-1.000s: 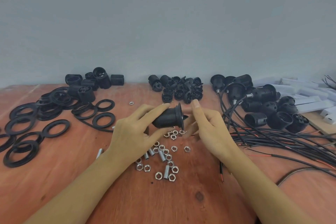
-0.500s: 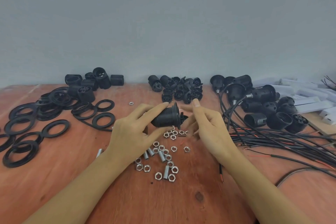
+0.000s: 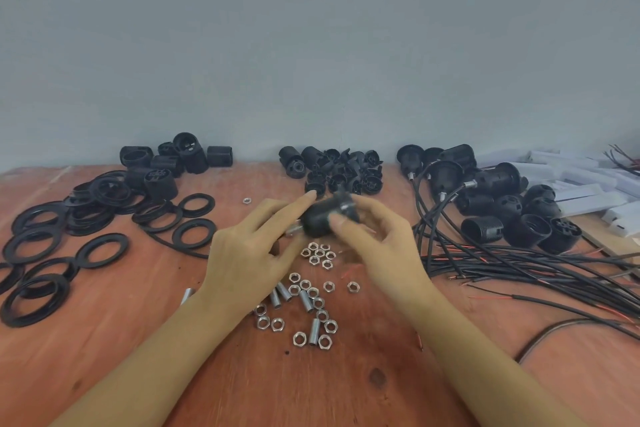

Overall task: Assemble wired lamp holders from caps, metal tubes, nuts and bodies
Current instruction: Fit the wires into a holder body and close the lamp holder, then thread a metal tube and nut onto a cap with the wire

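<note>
A single wide-angle camera, worn on the head, supplied the view. It faced forward and down across the wooden surface (image 3: 104,350) toward the grey wall (image 3: 311,45). The left hand (image 3: 249,253) and right hand (image 3: 377,246) sat close, at centre frame.

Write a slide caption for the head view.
The left hand and right hand hold a black lamp holder above loose nuts and metal tubes; black rings lie left, wired holders right.

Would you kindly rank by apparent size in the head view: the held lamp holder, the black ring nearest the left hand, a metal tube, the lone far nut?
1. Held lamp holder, blurred and lifted toward the camera.
2. Black ring, close behind, so unsure.
3. Metal tube.
4. Lone nut, farthest back.
</note>
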